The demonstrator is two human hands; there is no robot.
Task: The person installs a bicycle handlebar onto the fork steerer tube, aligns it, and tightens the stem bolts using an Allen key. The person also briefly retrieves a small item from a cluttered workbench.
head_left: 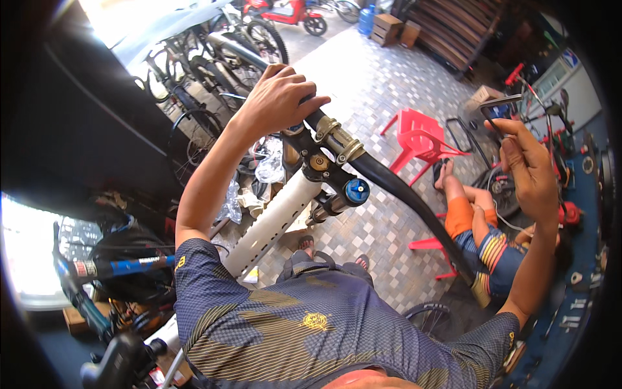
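My left hand (275,100) is closed round a black bicycle handlebar (395,181), just left of the stem (317,163). Pale, brownish bands (340,139) wrap the bar's middle beside the stem. Below, a white bicycle frame (272,223) slants down toward my left side. A blue fork cap (357,190) shows to the right of the stem. Raised at the right, apart from the bicycle, my right hand (528,172) pinches a dark, L-shaped hex key (502,102) between thumb and fingers. Part of the bar lies hidden under my left hand.
A red plastic chair (418,136) stands beyond the handlebar. Another person in orange shorts (459,217) sits low at the right, near a blue tool-strewn surface (570,305). Several bicycles (201,78) line the far left; a blue bicycle frame (129,266) is nearer.
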